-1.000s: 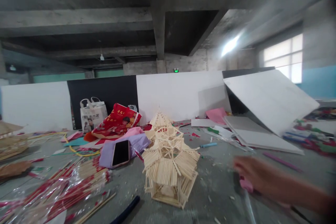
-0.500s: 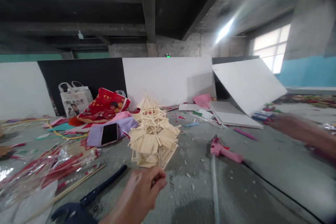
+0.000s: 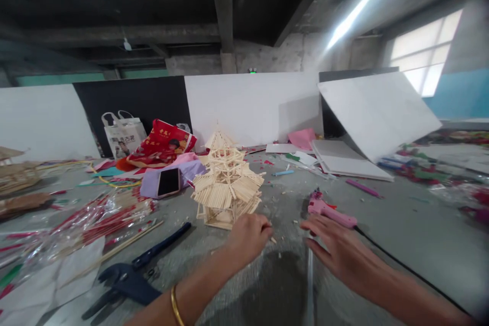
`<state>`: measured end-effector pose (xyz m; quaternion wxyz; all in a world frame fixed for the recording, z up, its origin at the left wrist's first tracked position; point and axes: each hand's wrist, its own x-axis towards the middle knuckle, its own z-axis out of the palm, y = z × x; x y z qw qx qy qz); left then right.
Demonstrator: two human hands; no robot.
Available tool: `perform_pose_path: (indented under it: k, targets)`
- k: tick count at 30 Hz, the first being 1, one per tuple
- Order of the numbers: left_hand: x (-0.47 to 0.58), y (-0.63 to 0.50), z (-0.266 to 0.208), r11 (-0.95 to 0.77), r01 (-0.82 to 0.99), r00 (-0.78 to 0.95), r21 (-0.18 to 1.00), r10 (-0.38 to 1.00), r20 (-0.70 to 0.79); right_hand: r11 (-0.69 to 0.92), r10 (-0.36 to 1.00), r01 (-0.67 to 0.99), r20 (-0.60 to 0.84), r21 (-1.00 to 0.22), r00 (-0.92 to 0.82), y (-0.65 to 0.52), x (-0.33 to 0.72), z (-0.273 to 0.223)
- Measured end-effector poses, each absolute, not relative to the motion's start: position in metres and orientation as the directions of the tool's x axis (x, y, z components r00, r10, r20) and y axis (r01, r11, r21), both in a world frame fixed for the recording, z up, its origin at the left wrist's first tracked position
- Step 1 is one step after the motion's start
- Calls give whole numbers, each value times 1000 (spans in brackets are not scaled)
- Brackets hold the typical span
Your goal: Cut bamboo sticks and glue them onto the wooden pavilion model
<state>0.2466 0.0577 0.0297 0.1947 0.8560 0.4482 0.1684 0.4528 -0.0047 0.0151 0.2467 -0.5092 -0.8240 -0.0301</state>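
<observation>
A pagoda model [image 3: 227, 188] built of thin pale wooden sticks stands upright in the middle of the table. Just in front of its base is my left hand [image 3: 248, 239], fingers curled into a pinch; whatever they hold is hidden. A gold bangle [image 3: 175, 305] circles that wrist. My right hand [image 3: 340, 249] is over the table to the right, thumb and fingers apart, with nothing visible between them. Right behind it lies a pink glue gun [image 3: 332, 212] with a black cord. A clear glue stick [image 3: 310, 280] runs from the gun toward me.
Dark cutting pliers [image 3: 130, 285] lie at the front left, near plastic-wrapped red sticks [image 3: 110, 219]. A phone [image 3: 168, 182] rests on purple cloth, with a red bag [image 3: 164, 142] behind. White boards [image 3: 351, 160] lean and lie at the back right. A pink pen [image 3: 363, 188] lies nearer.
My right hand has come in from the far right to beside the glue gun. My left hand has shifted right and forward, still pinched. The view has turned slightly left.
</observation>
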Motion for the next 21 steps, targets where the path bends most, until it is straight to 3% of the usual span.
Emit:
perform_pose_path:
  k: [3,6,14,21]
  targets:
    - [251,55,32,-359,518,558,777,829,11,596,768,759,463,-262,-443,3,430,30]
    - [248,53,36,-238,336,540,911,842,21,644,739,717,460,-267,-492,12,407,43]
    - [196,49,45,3,202,627,979,768,-131,615,762,745,439,-259,-477,36,394,35]
    - [107,35,64,-194,469,166,862,978,130,562,785,805,428,-189,-448,80,434,8]
